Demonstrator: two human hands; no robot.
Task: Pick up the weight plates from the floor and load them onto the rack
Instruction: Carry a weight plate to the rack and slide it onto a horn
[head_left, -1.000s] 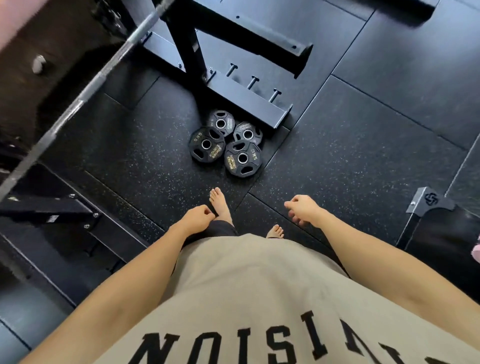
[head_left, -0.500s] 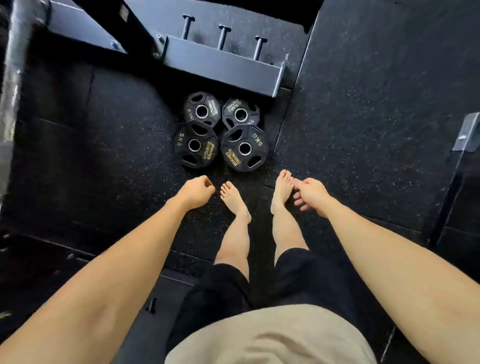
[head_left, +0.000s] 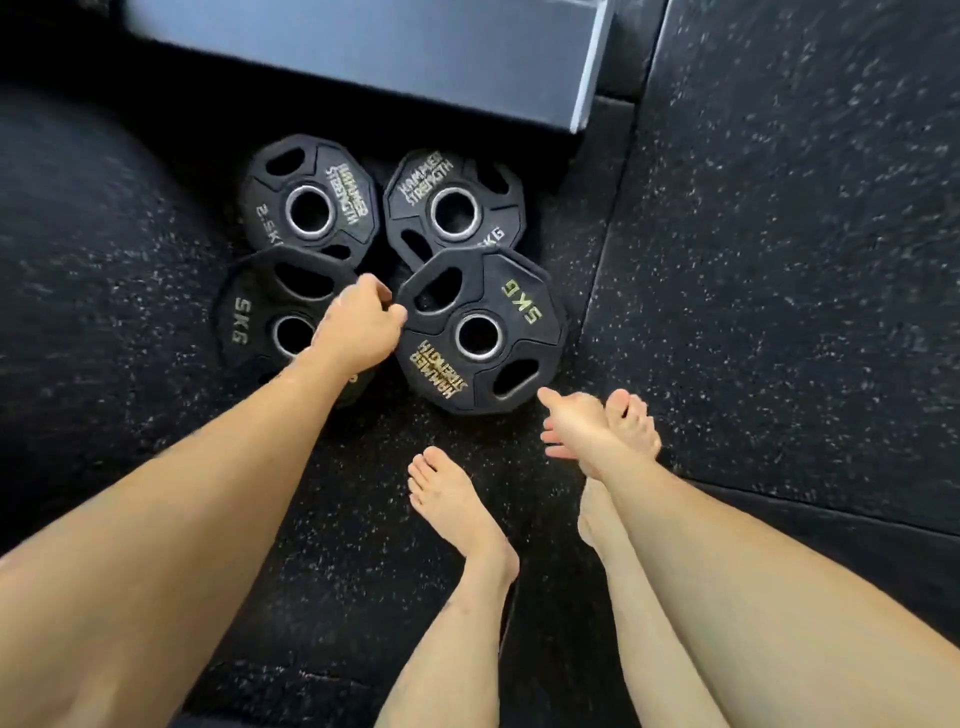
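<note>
Head view: a person bends over four plates on the floor.
Left hand (head_left: 363, 325): curled nearly closed, fingers loosely pressed together, over the gap between the two near plates; whether it touches either I cannot tell, and it grips nothing yet.
Right hand (head_left: 574, 423): loosely spread, thumb out, empty, just near of the right plate's rim, placed to take that edge.
Near-right black rubber 5 kg weight plate (head_left: 480, 330): overlaps the far-right plate, so its raised rim looks easiest to grab.
Near-left black 5 kg plate (head_left: 260, 322): partly under the left forearm.
Far black plates (head_left: 311, 200): flat, side by side.
Grey steel rack base (head_left: 363, 47): just beyond the plates, a short carry.
Black speckled rubber floor (head_left: 779, 260): bare feet close by, so a dropped plate is risky.
</note>
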